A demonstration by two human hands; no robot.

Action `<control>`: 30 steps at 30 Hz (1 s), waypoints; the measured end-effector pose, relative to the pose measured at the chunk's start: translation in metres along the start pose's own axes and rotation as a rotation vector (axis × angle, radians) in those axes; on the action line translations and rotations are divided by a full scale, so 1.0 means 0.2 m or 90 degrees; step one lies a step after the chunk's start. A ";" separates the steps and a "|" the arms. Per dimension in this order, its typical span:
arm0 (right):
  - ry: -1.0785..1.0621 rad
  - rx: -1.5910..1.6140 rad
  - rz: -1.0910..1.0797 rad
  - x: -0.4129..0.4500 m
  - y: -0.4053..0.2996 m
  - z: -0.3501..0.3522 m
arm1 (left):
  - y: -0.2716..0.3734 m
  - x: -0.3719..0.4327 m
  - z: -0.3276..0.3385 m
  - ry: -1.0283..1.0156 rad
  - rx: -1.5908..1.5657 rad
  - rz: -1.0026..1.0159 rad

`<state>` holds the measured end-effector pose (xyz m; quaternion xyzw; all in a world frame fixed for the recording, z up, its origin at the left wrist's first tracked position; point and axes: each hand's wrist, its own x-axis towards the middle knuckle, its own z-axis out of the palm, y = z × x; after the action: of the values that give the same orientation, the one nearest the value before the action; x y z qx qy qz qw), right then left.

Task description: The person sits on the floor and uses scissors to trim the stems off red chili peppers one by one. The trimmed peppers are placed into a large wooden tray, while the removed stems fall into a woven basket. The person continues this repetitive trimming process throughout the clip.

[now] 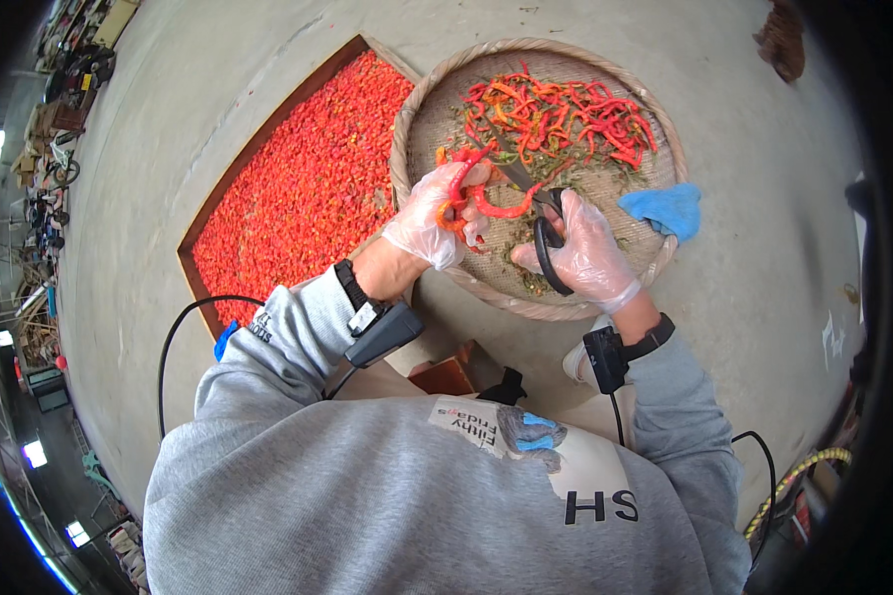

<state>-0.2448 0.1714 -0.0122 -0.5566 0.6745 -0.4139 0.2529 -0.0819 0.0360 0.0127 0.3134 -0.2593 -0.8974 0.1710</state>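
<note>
My left hand (443, 212), in a clear plastic glove, holds several long red chili peppers (502, 208) above the near left part of a round woven basket (539, 309). My right hand (584, 245), gloved the same way, grips black-handled scissors (519, 177) whose blades point up and left, just right of the held peppers. The blades look parted. Behind them in the basket lies a heap of whole red and orange chili peppers (603, 126), with green stem bits scattered around. A blue cloth (666, 208) hangs over the basket's right rim.
Left of the basket, a shallow wooden tray (245, 156) holds a wide layer of chopped red chili (305, 163). A small reddish-brown wooden box (446, 375) is on the concrete floor near my legs. Cables run from devices on both wrists. A brown object (781, 44) lies at the far right.
</note>
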 end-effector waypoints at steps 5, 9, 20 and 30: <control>-0.006 -0.016 -0.002 0.00 0.01 0.00 | 0.00 0.01 0.02 0.029 0.052 0.005; -0.001 -0.006 -0.014 0.00 -0.01 -0.01 | -0.01 0.01 0.03 0.091 0.012 0.001; -0.250 0.502 0.244 -0.02 -0.05 -0.07 | 0.02 0.01 0.02 0.037 0.064 -0.002; -0.239 0.563 0.200 -0.02 0.01 -0.14 | 0.00 0.00 0.02 -0.043 0.169 -0.004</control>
<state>-0.2669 0.1829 0.0008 -0.3528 0.4533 -0.5094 0.6407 -0.0850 0.0374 0.0161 0.3036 -0.3801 -0.8659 0.1163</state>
